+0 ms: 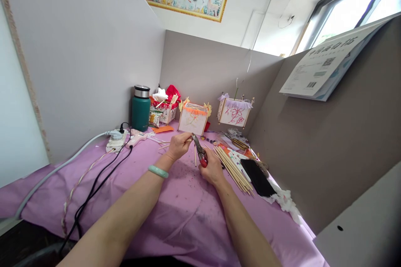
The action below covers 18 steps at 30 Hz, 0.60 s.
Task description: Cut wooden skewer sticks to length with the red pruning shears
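Observation:
My left hand (178, 145), with a green bangle on its wrist, is closed in a pinch on a thin wooden stick (189, 137) above the purple cloth. My right hand (212, 169) grips red-handled cutting pliers (199, 150), whose metal jaws point up toward the stick's end. A short stick piece (195, 159) lies on the cloth between the hands. A bundle of long wooden sticks (233, 169) lies just right of my right hand.
Purple cloth (175, 208) covers the desk between grey partition walls. At the back stand a green flask (140, 108), a red-filled box (165, 104) and two paper lanterns (193, 117) (234, 112). A power strip (116, 139), glue gun (138, 137) and cables lie left; a black phone (258, 177) right.

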Each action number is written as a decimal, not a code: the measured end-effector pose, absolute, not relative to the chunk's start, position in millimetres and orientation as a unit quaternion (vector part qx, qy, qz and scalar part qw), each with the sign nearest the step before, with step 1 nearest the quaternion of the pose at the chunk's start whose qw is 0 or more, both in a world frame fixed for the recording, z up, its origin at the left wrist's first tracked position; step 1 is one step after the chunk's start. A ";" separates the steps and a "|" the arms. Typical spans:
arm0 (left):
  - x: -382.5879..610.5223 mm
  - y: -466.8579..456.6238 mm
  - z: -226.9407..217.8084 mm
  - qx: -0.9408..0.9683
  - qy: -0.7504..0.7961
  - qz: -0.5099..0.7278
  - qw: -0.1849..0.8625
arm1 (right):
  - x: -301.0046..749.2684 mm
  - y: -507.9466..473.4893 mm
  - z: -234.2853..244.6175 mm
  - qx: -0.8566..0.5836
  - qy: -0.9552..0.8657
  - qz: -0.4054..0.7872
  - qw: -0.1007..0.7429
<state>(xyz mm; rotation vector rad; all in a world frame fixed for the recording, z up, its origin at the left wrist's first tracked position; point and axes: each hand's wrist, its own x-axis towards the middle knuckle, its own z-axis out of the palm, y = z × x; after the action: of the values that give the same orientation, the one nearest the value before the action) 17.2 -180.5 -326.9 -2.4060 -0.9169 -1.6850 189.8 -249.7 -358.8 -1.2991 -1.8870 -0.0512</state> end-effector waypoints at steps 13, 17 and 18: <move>19.5 -176.0 -330.3 -0.773 -0.289 -0.563 0.039 | 188.2 -243.4 -360.9 -0.540 -0.732 0.010 0.415; 21.5 -175.1 -330.5 -0.765 -0.287 -0.576 0.026 | 190.9 -238.2 -359.8 -0.568 -0.677 0.039 0.467; 21.7 -175.2 -330.5 -0.764 -0.286 -0.578 0.025 | 192.6 -238.4 -359.2 -0.570 -0.670 0.036 0.475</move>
<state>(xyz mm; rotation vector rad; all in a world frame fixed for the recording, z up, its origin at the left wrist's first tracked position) 21.7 -175.2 -330.5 -2.3636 -0.8842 -1.7872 192.6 -238.4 -359.2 -1.3942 -1.6379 0.0884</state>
